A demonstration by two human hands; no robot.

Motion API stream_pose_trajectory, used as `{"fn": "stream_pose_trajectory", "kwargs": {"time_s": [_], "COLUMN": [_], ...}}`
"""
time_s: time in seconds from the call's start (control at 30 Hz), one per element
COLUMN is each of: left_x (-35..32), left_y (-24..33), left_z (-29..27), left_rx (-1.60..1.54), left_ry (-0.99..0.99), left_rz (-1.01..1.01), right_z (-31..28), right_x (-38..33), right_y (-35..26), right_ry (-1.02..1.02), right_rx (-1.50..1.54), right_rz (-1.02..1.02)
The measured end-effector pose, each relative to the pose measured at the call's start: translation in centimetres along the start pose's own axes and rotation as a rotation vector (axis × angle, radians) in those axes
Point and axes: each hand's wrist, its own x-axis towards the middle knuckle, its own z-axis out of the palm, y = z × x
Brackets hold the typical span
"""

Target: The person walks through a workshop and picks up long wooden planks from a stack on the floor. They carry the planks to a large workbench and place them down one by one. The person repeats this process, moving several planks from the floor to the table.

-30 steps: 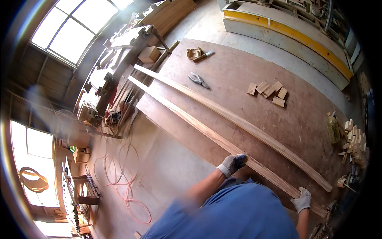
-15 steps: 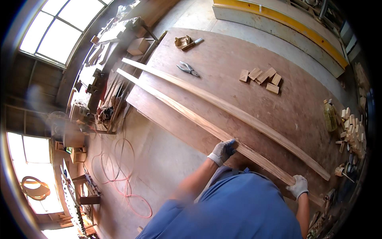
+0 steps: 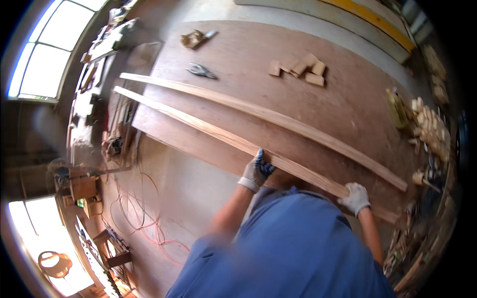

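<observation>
Two long, pale wooden strips lie side by side, slanting across a broad brown board-topped table [image 3: 343,129]. My left hand [image 3: 256,171], in a white glove with a dark blue palm, is closed round the near strip [image 3: 208,127] at about its middle, on the side toward my body. Further along, my right hand [image 3: 356,198], gloved too, grips the same strip toward its right end; its fingertips are partly hidden. The far strip [image 3: 278,125] rests a little beyond, with neither hand on it.
Pliers [image 3: 201,71] and a brown crumpled packet [image 3: 193,38] beside a light-handled tool lie at the back left. Several small wood blocks [image 3: 314,78] sit farther right. A bottle [image 3: 397,110] and heaped wood pieces [image 3: 431,126] line the right edge. Red hose [image 3: 149,226] coils on the floor.
The whole view has turned, so the table and its things appear farther left and higher. My left fingers now point more upward at the near strip. Both hands remain on it.
</observation>
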Motion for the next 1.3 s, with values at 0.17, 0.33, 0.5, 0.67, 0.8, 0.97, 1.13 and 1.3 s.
{"fn": "stream_pose_trajectory", "kwargs": {"time_s": [0.17,0.33,0.5,0.67,0.8,0.97,1.13,1.3], "left_x": [-2.4,-2.7,-2.1,-1.1,1.7,-0.3,-1.2,-0.6], "left_y": [-1.1,-0.7,0.6,0.3,-0.3,-0.1,-0.3,0.0], "left_z": [-0.4,0.1,1.5,1.0,-2.5,0.6,2.4,2.9], "left_rx": [0.144,0.13,0.039,0.057,0.16,-0.029,-0.019,-0.022], "left_ry": [-0.22,-0.092,-0.124,-0.202,-0.375,-0.222,-0.302,-0.172], "left_rz": [-0.033,-0.028,0.035,0.127,0.167,0.096,0.109,0.058], "right_z": [-1.1,-0.5,1.6,1.7,2.7,2.5,4.2,3.8], "right_x": [0.3,0.6,1.0,1.4,1.9,1.8,2.6,2.3], "right_y": [-1.4,-1.6,-2.2,-2.8,-2.0,-1.9,-0.7,-1.2], "right_ry": [-0.016,0.106,0.524,0.667,0.713,0.713,0.808,0.748], "right_rx": [-0.017,-0.095,-0.123,-0.169,-0.185,-0.203,-0.154,-0.162], "right_rz": [0.034,0.022,-0.019,-0.039,-0.058,-0.064,-0.085,-0.011]}}
